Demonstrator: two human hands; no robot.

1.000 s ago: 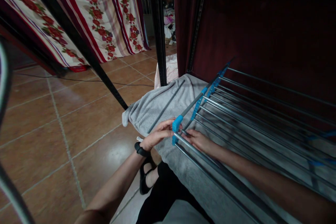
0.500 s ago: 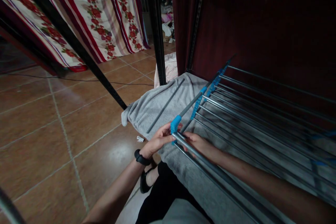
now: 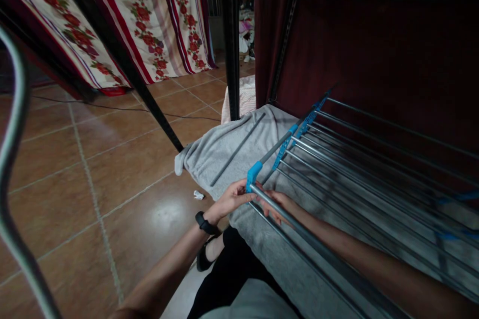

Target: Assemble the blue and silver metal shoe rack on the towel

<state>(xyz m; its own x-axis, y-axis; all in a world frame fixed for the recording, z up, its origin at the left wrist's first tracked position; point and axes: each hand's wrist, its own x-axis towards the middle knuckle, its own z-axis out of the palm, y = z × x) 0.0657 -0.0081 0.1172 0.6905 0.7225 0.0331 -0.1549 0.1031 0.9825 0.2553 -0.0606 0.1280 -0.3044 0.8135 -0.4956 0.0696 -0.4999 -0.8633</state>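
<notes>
A clothes drying rack [image 3: 337,157] of metal bars and blue plastic joints lies across a grey blanket. At its near corner, my left hand [image 3: 234,199] is closed around the blue corner joint [image 3: 253,175], the thumb pressed near the end of the thick metal tube. My right hand [image 3: 282,205] reaches in beneath that tube, its fingers curled by the same corner and close to my left thumb. The tube hides part of the right hand. A loose grey rod [image 3: 237,149] lies on the blanket beyond the left hand.
The grey blanket [image 3: 202,152] covers the surface under the rack. Black metal posts [image 3: 232,60] rise at its edges. A pale curved tube [image 3: 17,239] crosses the left side. A white scrap [image 3: 198,195] and a dark cable [image 3: 123,108] lie on the tiled floor [image 3: 142,239].
The view has shifted slightly, bringing more of the pale curved tube in at left. My right hand's fingers have come closer to the corner and my left thumb; the left hand keeps its hold.
</notes>
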